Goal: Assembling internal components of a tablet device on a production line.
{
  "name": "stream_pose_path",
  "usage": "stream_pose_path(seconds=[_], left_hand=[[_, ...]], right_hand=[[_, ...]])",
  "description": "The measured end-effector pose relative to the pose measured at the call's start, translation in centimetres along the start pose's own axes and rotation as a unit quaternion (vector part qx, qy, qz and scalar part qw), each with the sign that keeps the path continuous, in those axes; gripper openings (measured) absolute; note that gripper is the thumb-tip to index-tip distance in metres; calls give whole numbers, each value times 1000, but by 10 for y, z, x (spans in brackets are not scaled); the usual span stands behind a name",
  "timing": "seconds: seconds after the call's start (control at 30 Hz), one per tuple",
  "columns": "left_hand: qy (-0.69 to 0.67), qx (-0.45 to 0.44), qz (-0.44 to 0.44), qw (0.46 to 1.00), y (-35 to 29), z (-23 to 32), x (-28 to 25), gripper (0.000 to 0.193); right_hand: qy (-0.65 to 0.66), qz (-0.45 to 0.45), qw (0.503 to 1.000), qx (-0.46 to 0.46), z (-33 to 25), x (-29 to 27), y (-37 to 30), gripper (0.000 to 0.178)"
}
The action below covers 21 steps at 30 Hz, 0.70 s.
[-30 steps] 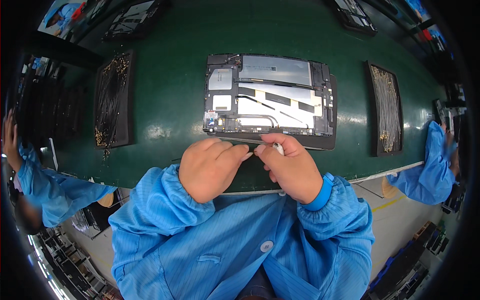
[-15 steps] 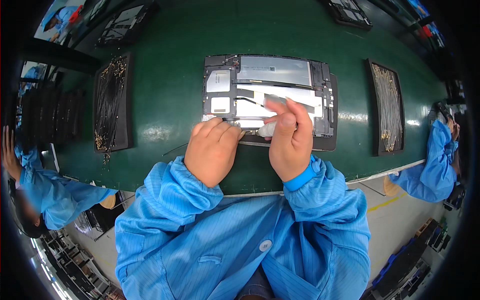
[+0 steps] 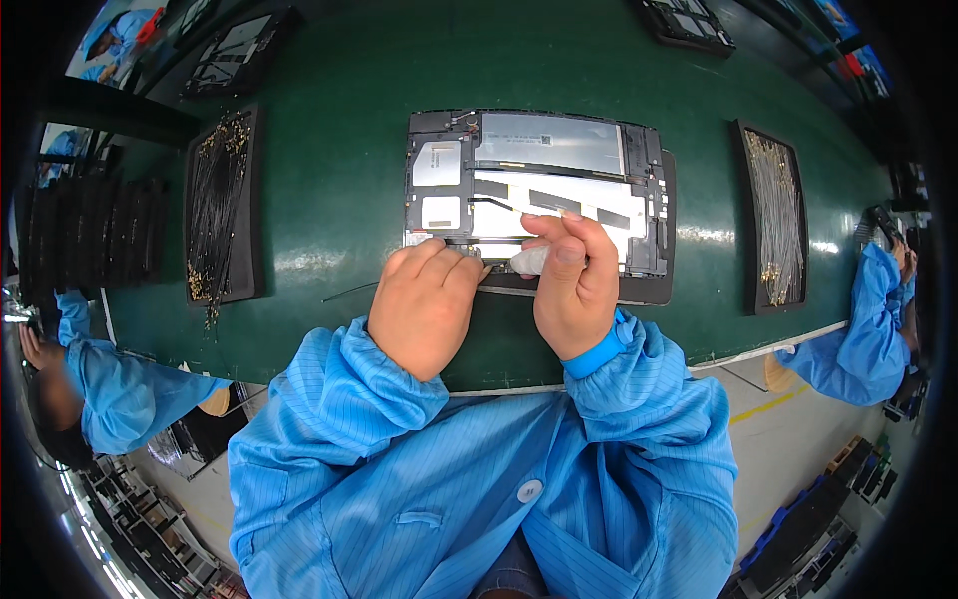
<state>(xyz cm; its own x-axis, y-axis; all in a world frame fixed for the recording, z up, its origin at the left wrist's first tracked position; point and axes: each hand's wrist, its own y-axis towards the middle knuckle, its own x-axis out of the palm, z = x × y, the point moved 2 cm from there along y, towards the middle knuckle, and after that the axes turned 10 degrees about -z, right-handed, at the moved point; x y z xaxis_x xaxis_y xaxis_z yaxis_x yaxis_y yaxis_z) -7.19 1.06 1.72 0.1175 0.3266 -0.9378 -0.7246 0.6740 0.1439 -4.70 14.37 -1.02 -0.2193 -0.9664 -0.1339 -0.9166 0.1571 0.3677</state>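
Note:
An opened tablet (image 3: 639, 200) lies in front of me, its silver battery panels and black frame showing. My left hand (image 3: 424, 304) is closed at its near left edge, fingers bent together and tips against the frame. From beneath this hand the tail of a thin black cable (image 3: 349, 293) sticks out to the left over the table. My right hand (image 3: 574, 290) is just right of it, above the near edge, with thumb and fingers curled together. A white cover (image 3: 529, 262) wraps one of its fingers. Whatever it pinches is hidden.
A black tray (image 3: 252, 200) of dark cables with gold ends stands left; another tray (image 3: 798, 230) of grey cables stands right. More opened tablets (image 3: 239, 50) lie at the far edge. Co-workers in blue (image 3: 150, 389) sit at either side of the green table (image 3: 349, 150).
My right hand's raised, blurred fingers have come down and curled in, uncovering more of the battery panel. The left hand stays nearly still. At far left, a co-worker's hand has moved.

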Motion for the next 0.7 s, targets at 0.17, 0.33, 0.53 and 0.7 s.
stream_pose_path(seconds=[0.17, 0.33, 0.53, 0.7], left_hand=[[-3, 0, -3, 1000, 1, 0, -1, 16], [13, -2, -21, 1000, -3, -1, -2, 18], [45, -24, 8, 999, -3, 5, 0, 16], [-571, -416, -90, 702, -44, 3, -3, 31]], right_hand=[[-15, -62, 998, 21, -10, -2, 5, 23], [-191, -184, 964, -21, -32, 5, 26, 13], [-190, -235, 953, 15, -26, 7, 34, 15], [130, -64, 962, 231, 2, -2, 31, 30]])
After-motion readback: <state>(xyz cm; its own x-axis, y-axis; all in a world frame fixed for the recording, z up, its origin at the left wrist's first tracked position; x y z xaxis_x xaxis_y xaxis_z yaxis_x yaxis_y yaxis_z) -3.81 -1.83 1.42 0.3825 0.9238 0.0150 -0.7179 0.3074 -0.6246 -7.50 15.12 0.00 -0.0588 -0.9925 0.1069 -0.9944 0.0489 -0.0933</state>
